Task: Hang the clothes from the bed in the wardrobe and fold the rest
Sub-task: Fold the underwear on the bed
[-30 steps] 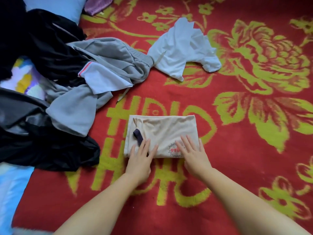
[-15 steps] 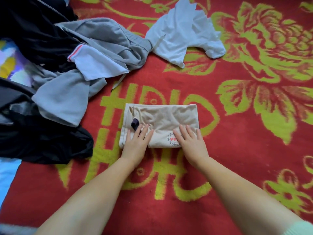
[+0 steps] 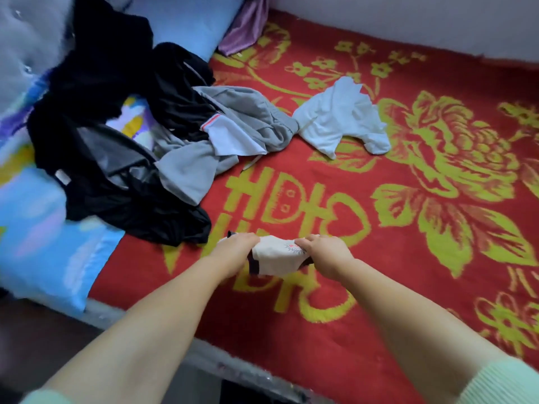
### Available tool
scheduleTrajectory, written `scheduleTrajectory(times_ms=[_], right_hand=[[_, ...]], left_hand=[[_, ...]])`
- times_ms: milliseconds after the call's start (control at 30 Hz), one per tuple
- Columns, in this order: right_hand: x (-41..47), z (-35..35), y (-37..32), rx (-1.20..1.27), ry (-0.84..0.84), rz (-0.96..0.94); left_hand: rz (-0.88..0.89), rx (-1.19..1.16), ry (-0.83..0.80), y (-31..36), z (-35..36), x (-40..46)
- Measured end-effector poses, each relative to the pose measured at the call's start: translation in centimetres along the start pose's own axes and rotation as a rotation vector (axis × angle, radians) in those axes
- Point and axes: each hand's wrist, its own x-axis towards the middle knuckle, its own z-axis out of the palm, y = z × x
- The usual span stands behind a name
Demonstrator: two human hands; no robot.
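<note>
Head view: a folded cream garment (image 3: 277,258) is gripped at both ends, the left hand (image 3: 237,252) curled round its left end and the right hand (image 3: 323,253) curled round its right end. Its long axis runs left to right across the view, parallel to the near bed edge, and a small printed mark faces up near the right hand. A dark trim strip is seen at its left underside. Whether it is lifted clear of the red blanket (image 3: 379,287) or resting on it cannot be told. It is held near the front of the bed (image 3: 250,357), over the yellow lettering. To the left, a black pile (image 3: 122,176) is spread over the blue bedding (image 3: 43,258), its near edge just beside the left hand. A grey garment (image 3: 233,132) lies beyond it, touching a white top (image 3: 341,118) farther back. Open blanket is left to the right and between the hands and the white top. The wall (image 3: 408,21) bounds the far side.
</note>
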Motion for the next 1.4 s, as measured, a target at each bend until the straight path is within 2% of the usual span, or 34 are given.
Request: scheduleTrajectory(times_ms=[100,267,433,600,667,800,900,1033,1233,1400], right_hand=[[-1.3,-1.4,-3.2,-0.028,-0.014,-0.092],[-3.5,-2.6,-9.6,-0.151,0.094,-0.334],[-7.2,-1.6,-18.0,-0.259,0.188,-0.631],[-11.2,0.4,-27.1,-0.329,0.179,-0.926],[-13.2,1.4,-31.0,-0.338,0.151,-1.025],[-17.7,4.3,-38.3,-0.358,0.125,-1.173],[-21.3,6.8,-43.5,-0.425,0.111,-1.229],[-26.8,10.5,-50.8,-0.513,0.099,-1.261],[-34.5,15.8,-62.8,-0.595,0.047,-1.31],[-37.8,18.0,-71.1,-0.639,-0.045,-1.332]], left_hand=[[-0.113,0.027,0.074,-0.1,-0.1,-5.2],[-0.329,-0.043,0.339,-0.9,2.4,-15.8],[-0.508,-0.015,0.536,-2.8,9.7,-27.0],[-0.742,-0.116,0.591,-1.5,16.2,-38.1],[-0.807,-0.134,0.671,-1.4,19.2,-42.3],[-0.932,-0.142,0.666,-0.5,25.2,-50.1],[-0.984,-0.268,0.632,-0.4,29.9,-55.6],[-1.02,-0.284,0.713,-0.9,35.1,-63.7],[-1.149,-0.382,0.726,-2.7,41.7,-76.6],[-1.25,-0.456,0.565,-6.4,45.0,-83.1]])
